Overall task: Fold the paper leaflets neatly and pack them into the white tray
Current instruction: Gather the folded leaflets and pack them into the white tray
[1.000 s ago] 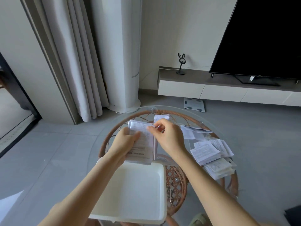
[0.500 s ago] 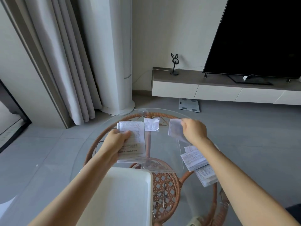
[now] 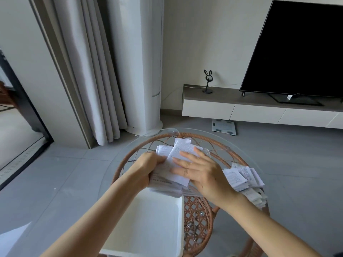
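A stack of printed paper leaflets [image 3: 168, 183] lies at the far end of the white tray [image 3: 178, 229], which sits on a round glass-topped rattan table [image 3: 239, 158]. My left hand [image 3: 148, 168] grips the stack's left edge with curled fingers. A folded leaflet [image 3: 179, 154] lies slanted on top of the stack, and my right hand [image 3: 200, 171] presses it flat with straight fingers. More folded leaflets [image 3: 241, 177] are piled at the table's right side.
A white tower fan [image 3: 141, 71] and grey curtains [image 3: 89, 75] stand behind the table. To the right are a low TV bench [image 3: 232, 108] with a black TV [image 3: 297, 49], a bunny-eared stand [image 3: 207, 81] and a floor scale [image 3: 224, 126].
My right hand, which held a small folded leaflet out to the right, has come back over the stack and now presses the leaflet on top. My left hand kept its grip.
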`<state>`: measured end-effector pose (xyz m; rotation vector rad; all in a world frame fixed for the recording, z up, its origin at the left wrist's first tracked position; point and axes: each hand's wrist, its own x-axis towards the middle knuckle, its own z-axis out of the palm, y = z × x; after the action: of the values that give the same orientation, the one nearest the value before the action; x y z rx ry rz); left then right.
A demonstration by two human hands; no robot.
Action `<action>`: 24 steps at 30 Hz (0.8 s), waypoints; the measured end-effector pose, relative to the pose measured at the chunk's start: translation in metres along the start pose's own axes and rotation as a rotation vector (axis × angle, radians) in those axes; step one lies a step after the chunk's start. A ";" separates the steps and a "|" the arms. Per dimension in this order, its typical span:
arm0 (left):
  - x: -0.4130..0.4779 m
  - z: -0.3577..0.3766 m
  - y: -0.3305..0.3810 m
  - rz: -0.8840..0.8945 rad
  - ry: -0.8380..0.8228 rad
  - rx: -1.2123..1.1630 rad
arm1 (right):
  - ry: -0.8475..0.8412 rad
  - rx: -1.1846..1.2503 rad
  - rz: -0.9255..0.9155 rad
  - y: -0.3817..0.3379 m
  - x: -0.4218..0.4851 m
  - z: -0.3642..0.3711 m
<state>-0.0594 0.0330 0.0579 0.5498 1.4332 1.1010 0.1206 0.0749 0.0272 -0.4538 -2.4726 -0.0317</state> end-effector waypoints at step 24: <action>-0.051 -0.054 -0.033 1.254 0.120 1.421 | -0.268 0.533 0.579 -0.074 0.035 -0.007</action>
<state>-0.0909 -0.0408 0.0476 2.6629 1.8268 0.7583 0.0740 0.0156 0.0598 -0.9511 -2.3679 0.9472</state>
